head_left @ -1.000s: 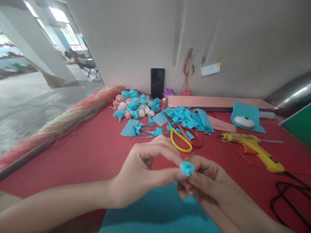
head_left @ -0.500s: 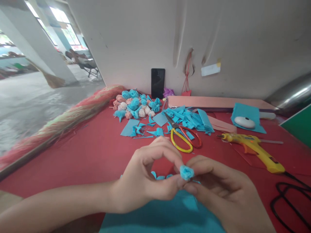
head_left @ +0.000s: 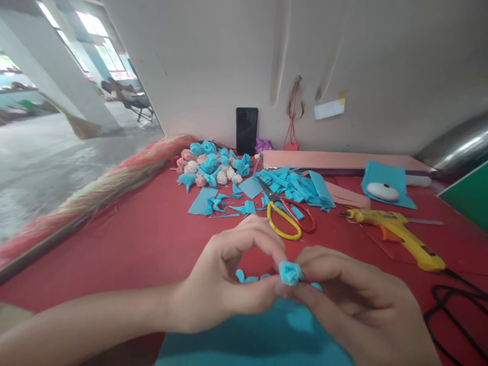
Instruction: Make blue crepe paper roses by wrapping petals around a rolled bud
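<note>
A small blue crepe-paper flower (head_left: pixel 290 273) is pinched between the fingertips of both hands, its ruffled top facing up towards me. My left hand (head_left: pixel 244 274) grips it from the left, thumb and forefinger forming a ring. From the right, my right hand (head_left: pixel 343 290) holds it with thumb and forefinger. Beneath the hands lies a large blue sheet (head_left: pixel 251 340), and several small blue petal pieces (head_left: pixel 250 279) show through the gap of my left hand. The flower's lower end is hidden by the fingers.
Scissors (head_left: pixel 284 218) with yellow and red handles lie beyond the hands, against cut blue paper strips (head_left: pixel 293 185). Finished paper flowers (head_left: pixel 209 162) are heaped at back left. A yellow glue gun (head_left: pixel 400 234) with a black cord lies right. A phone (head_left: pixel 246 130) leans on the wall.
Both hands have shifted very slightly, and the blue flower has turned a little between the fingertips. The right fingers sit slightly differently around it.
</note>
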Demonstrator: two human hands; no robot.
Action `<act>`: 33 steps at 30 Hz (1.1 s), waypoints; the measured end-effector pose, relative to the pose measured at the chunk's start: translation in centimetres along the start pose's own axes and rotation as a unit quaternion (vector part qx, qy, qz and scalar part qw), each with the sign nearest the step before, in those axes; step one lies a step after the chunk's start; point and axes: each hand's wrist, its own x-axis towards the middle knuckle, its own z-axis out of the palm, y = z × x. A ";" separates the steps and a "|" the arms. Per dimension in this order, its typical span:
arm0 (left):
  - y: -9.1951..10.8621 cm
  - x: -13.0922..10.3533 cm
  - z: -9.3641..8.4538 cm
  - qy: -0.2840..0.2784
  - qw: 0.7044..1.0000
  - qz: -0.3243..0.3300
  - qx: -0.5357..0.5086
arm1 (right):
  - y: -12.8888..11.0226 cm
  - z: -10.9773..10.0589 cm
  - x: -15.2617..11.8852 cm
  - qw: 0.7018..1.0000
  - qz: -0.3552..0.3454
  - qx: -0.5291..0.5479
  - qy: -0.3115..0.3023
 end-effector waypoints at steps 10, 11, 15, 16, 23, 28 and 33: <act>0.5 0.3 -0.3 -0.042 0.998 0.046 0.029 | -0.6 -0.1 0.2 0.998 0.038 0.039 -0.040; 0.6 0.4 -0.3 -0.041 0.998 0.044 0.030 | -0.6 0.0 0.2 0.997 0.048 0.048 -0.043; 0.6 0.6 -0.2 -0.042 0.998 0.033 0.036 | -0.6 0.3 0.3 0.993 0.073 0.076 -0.045; 0.6 0.6 -0.2 -0.043 0.998 0.030 0.037 | -0.5 0.4 0.2 0.993 0.077 0.083 -0.041; 1.1 0.8 -0.1 -0.051 0.997 0.031 0.044 | -0.5 0.3 0.1 0.993 0.082 0.057 -0.060; 1.1 0.7 -0.1 -0.078 0.993 0.042 0.078 | -0.6 0.3 0.1 0.997 0.027 -0.042 -0.059; 0.9 0.5 -0.3 -0.086 0.991 0.047 0.094 | -0.2 0.5 -0.5 0.990 -0.055 -0.127 -0.017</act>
